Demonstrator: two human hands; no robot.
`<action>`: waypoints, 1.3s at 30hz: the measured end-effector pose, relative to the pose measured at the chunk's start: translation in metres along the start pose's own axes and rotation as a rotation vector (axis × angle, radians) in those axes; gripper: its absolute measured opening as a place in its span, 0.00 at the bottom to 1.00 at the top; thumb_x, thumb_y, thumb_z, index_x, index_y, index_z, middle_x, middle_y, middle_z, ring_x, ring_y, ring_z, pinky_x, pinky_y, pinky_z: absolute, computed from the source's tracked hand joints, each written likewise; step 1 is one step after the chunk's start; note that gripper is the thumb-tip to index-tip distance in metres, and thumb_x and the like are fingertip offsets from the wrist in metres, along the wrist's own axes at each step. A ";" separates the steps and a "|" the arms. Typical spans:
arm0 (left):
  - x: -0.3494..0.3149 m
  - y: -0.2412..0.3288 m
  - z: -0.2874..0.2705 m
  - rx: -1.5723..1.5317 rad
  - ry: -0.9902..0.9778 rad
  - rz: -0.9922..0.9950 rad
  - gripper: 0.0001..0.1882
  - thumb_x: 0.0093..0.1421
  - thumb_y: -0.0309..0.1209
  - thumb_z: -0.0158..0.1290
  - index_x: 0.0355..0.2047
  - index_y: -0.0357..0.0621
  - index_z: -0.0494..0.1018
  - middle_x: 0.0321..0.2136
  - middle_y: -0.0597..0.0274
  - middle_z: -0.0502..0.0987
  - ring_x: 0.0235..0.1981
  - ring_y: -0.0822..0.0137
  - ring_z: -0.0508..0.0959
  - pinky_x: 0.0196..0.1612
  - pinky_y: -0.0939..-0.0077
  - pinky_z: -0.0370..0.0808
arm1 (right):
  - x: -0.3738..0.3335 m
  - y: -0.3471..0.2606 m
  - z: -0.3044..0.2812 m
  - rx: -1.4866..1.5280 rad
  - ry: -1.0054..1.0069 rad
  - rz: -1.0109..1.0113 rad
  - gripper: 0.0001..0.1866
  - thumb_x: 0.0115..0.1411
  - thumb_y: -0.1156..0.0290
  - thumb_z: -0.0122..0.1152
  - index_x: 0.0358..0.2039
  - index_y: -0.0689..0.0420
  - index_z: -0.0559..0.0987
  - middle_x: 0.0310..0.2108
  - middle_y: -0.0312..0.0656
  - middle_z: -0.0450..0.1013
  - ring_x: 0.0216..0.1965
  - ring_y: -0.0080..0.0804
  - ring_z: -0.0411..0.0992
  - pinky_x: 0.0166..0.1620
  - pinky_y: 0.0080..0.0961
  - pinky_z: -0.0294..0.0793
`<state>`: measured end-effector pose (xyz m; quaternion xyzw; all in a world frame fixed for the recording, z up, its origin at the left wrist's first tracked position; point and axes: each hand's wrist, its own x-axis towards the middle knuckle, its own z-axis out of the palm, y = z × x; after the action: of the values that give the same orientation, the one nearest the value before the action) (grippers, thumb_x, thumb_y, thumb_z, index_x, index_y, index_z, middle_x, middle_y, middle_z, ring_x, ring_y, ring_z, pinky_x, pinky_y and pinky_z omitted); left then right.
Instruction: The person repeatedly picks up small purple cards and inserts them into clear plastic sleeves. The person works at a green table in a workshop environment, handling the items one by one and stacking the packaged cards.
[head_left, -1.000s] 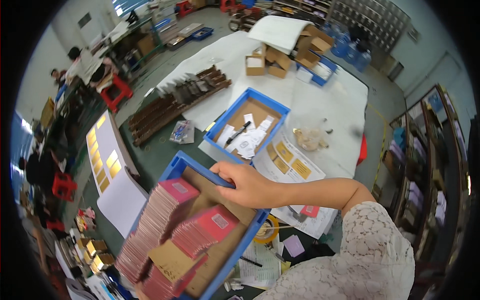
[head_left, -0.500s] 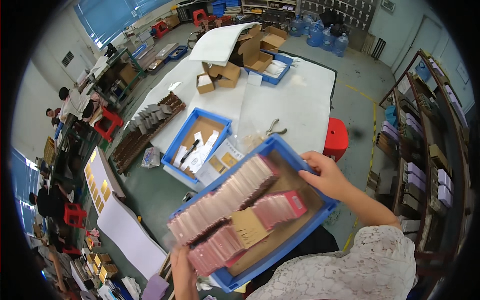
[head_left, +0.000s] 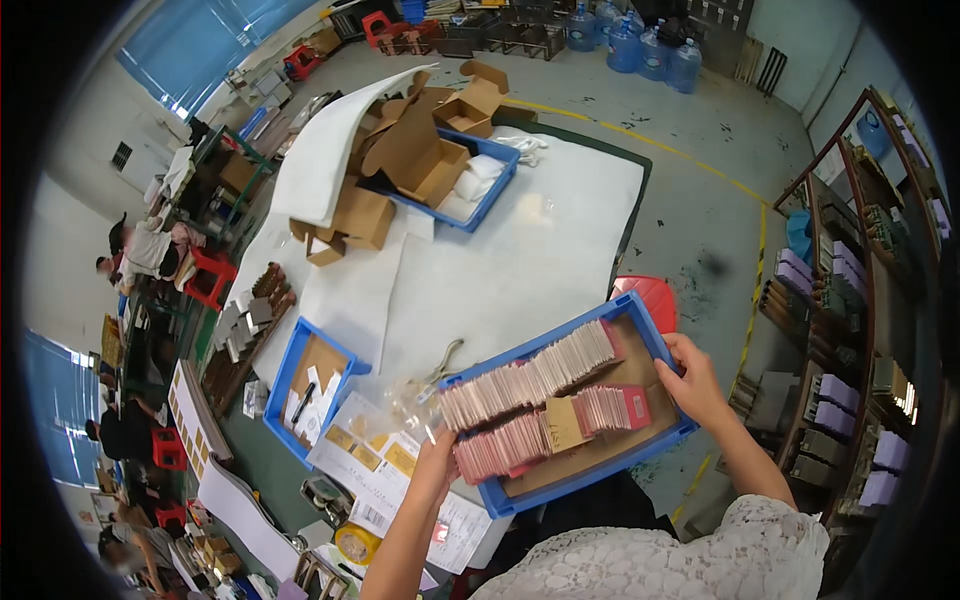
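Remotely, I have left hand (head_left: 435,466) and right hand (head_left: 697,382) gripping opposite ends of a blue rectangular plastic tray (head_left: 592,472), two rows of thin pinkish packets (head_left: 530,374) loaded, apparently not yet set down beside the white-covered table (head_left: 565,240).

Left hand (head_left: 432,468) and right hand (head_left: 696,378) grip opposite ends of a blue tray (head_left: 596,471). Inside: two rows of pinkish packets (head_left: 530,376), tan card (head_left: 566,425) at nearer row.

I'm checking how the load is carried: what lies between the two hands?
In the head view, the blue tray lies between the left hand and right hand, holding two rows of pinkish card-like pieces and a tan card.
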<state>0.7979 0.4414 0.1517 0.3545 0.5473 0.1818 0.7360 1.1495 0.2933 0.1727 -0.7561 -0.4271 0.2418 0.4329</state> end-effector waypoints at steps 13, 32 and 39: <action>0.190 0.052 0.088 0.047 0.037 -0.029 0.09 0.65 0.38 0.43 0.34 0.49 0.69 0.14 0.76 0.61 0.11 0.81 0.56 0.13 0.83 0.50 | 0.221 0.095 -0.012 -0.087 0.005 -0.059 0.13 0.53 0.71 0.57 0.40 0.60 0.74 0.18 0.43 0.68 0.19 0.35 0.65 0.26 0.30 0.64; 0.268 0.108 0.110 0.022 -0.010 0.067 0.11 0.66 0.38 0.43 0.41 0.45 0.67 0.26 0.71 0.69 0.19 0.81 0.64 0.15 0.87 0.55 | 0.418 0.109 0.025 -0.264 -0.129 -0.288 0.14 0.53 0.65 0.57 0.40 0.55 0.75 0.23 0.47 0.73 0.26 0.45 0.72 0.30 0.36 0.69; 0.301 0.087 0.088 0.008 0.001 0.072 0.14 0.66 0.41 0.43 0.41 0.44 0.67 0.28 0.68 0.72 0.21 0.79 0.69 0.15 0.86 0.56 | 0.460 0.122 0.066 -0.302 -0.213 -0.304 0.15 0.53 0.62 0.57 0.40 0.53 0.75 0.25 0.47 0.75 0.29 0.46 0.74 0.33 0.35 0.71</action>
<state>0.9915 0.6702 0.0240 0.3768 0.5353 0.2062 0.7273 1.3926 0.6849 0.0360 -0.7096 -0.6104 0.1857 0.2990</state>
